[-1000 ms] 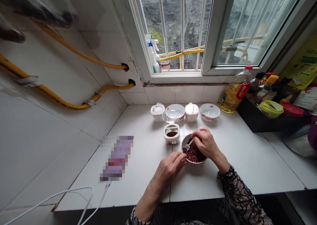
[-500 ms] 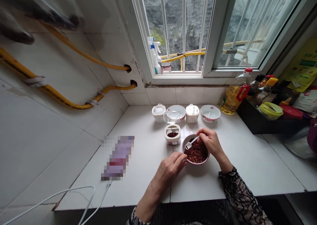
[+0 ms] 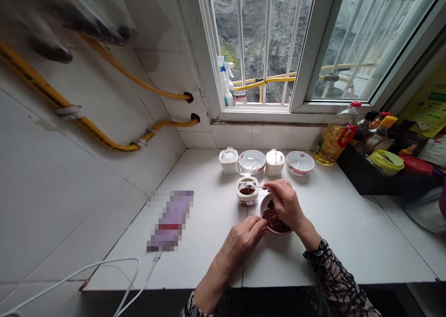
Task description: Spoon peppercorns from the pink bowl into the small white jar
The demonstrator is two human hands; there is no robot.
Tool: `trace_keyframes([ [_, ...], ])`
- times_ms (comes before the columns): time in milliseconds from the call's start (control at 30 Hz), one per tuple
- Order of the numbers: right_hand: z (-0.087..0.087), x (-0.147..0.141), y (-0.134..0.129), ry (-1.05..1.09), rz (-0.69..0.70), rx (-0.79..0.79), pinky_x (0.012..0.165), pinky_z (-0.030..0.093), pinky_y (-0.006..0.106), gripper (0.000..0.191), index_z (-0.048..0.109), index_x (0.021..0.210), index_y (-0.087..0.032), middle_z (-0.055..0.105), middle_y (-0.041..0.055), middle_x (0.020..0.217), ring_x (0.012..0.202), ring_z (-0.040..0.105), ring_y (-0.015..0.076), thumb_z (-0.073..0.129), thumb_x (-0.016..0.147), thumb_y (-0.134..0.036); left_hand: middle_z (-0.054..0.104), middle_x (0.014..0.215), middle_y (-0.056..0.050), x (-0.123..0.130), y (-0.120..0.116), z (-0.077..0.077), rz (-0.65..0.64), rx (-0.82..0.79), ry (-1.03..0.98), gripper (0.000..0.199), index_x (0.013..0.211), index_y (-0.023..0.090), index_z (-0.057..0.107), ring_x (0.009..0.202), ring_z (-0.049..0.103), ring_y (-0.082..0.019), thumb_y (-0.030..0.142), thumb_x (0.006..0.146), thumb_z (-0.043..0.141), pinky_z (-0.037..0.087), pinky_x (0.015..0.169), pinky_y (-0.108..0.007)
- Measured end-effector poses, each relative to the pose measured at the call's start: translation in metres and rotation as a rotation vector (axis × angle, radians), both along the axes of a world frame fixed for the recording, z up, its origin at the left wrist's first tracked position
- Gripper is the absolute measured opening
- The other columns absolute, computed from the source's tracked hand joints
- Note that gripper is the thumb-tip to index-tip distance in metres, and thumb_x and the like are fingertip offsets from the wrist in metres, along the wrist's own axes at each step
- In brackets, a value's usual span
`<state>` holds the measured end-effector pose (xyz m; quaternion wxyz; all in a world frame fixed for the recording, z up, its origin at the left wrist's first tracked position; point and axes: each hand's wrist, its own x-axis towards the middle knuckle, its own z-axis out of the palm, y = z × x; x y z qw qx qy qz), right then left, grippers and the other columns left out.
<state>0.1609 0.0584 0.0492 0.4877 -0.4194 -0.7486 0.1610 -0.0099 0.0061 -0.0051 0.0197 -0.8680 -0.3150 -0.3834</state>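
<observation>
My right hand (image 3: 285,201) pinches the handle of a small white spoon (image 3: 257,186), whose bowl end is over the mouth of an open spice jar (image 3: 247,197). Dark reddish peppercorns lie inside that jar. Below my right hand stands a bowl (image 3: 262,209) with many more reddish-brown peppercorns (image 3: 274,219). The fingers of my left hand (image 3: 245,235) grip this bowl at its left rim. Part of the bowl is hidden under my right hand.
Behind stand two white lidded jars (image 3: 228,161) (image 3: 275,162) and two flowered bowls (image 3: 256,159) (image 3: 300,162). An oil bottle (image 3: 332,140) and a dark condiment box (image 3: 358,175) are on the right. A blurred purple object (image 3: 170,221) with a white cable (image 3: 148,275) lies left.
My right hand has lifted the spoon from over the bowl and carried it left to the jar. My left hand keeps hold of the bowl. The view has shifted slightly.
</observation>
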Motion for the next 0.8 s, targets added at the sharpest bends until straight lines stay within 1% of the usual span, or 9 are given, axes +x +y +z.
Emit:
trace_keyframes([
  [67,0.001,-0.001,-0.002,-0.174,0.043,0.106,0.096,0.044,0.044,0.026,0.066,0.098,-0.022,0.075,0.0052,0.086,0.078,0.067,0.0202,0.044,0.091,-0.011,0.066,0.088,-0.007,0.000,0.000,0.000,0.004,0.000,0.006,0.017,0.111,0.015,0.055,0.074,0.066,-0.017,0.022,0.103,0.042,0.055,0.059,-0.024],
  [100,0.002,-0.001,-0.003,-0.204,0.046,0.135,0.097,0.043,0.045,0.027,0.066,0.099,-0.022,0.075,0.0048,0.086,0.078,0.067,0.0199,0.044,0.090,-0.009,0.065,0.087,-0.007,0.000,0.000,0.000,0.006,0.003,0.009,0.017,0.111,0.015,0.055,0.074,0.066,-0.017,0.022,0.103,0.042,0.054,0.058,-0.024],
  [200,0.006,0.009,-0.004,-0.119,-0.035,0.164,0.095,0.043,0.043,0.024,0.065,0.099,-0.022,0.075,0.0036,0.083,0.075,0.067,0.0197,0.045,0.092,-0.012,0.066,0.089,-0.007,0.000,0.000,0.001,0.008,0.003,0.008,0.016,0.112,0.014,0.054,0.076,0.067,-0.017,0.022,0.102,0.044,0.055,0.059,-0.025],
  [300,0.009,0.026,-0.004,-0.040,-0.132,0.111,0.086,0.047,0.040,0.019,0.065,0.092,-0.023,0.071,0.0016,0.071,0.074,0.065,0.0214,0.047,0.091,-0.016,0.066,0.090,-0.007,-0.001,-0.001,0.003,0.002,-0.009,0.002,0.016,0.112,0.015,0.054,0.078,0.067,-0.017,0.023,0.103,0.042,0.055,0.062,-0.024],
  [400,0.006,0.038,-0.004,-0.105,-0.134,0.046,0.081,0.048,0.038,0.019,0.065,0.085,-0.023,0.071,0.0024,0.071,0.077,0.065,0.0221,0.047,0.088,-0.016,0.066,0.091,-0.007,-0.001,-0.002,0.004,0.006,-0.013,0.017,0.019,0.111,0.015,0.054,0.078,0.067,-0.017,0.024,0.104,0.039,0.055,0.062,-0.024],
  [500,-0.001,0.040,-0.002,-0.239,-0.078,0.018,0.085,0.046,0.038,0.020,0.064,0.082,-0.022,0.072,0.0034,0.075,0.073,0.064,0.0200,0.046,0.086,-0.013,0.066,0.091,-0.007,-0.002,-0.002,0.004,0.015,-0.016,0.033,0.020,0.111,0.016,0.054,0.078,0.067,-0.016,0.026,0.105,0.038,0.055,0.062,-0.024],
  [600,-0.008,0.035,-0.002,-0.344,-0.008,-0.025,0.091,0.042,0.040,0.021,0.063,0.080,-0.021,0.072,0.0017,0.073,0.064,0.061,0.0168,0.045,0.084,-0.009,0.067,0.092,-0.008,-0.003,-0.002,0.003,0.023,-0.027,0.046,0.021,0.112,0.016,0.054,0.078,0.067,-0.016,0.026,0.105,0.038,0.056,0.062,-0.024],
  [700,-0.012,0.031,-0.002,-0.317,0.007,-0.068,0.095,0.041,0.041,0.023,0.062,0.079,-0.021,0.073,0.0005,0.074,0.063,0.061,0.0157,0.044,0.083,-0.008,0.067,0.092,-0.008,-0.003,-0.002,0.002,0.019,-0.026,0.048,0.020,0.112,0.016,0.054,0.078,0.067,-0.016,0.025,0.104,0.038,0.056,0.062,-0.024],
  [800,-0.012,0.032,-0.001,-0.239,-0.061,-0.116,0.090,0.044,0.038,0.024,0.064,0.077,-0.022,0.073,0.0015,0.076,0.075,0.064,0.0186,0.044,0.084,-0.011,0.067,0.092,-0.008,-0.003,-0.002,0.001,0.016,-0.022,0.040,0.019,0.111,0.016,0.055,0.078,0.067,-0.017,0.024,0.104,0.040,0.055,0.061,-0.024],
])
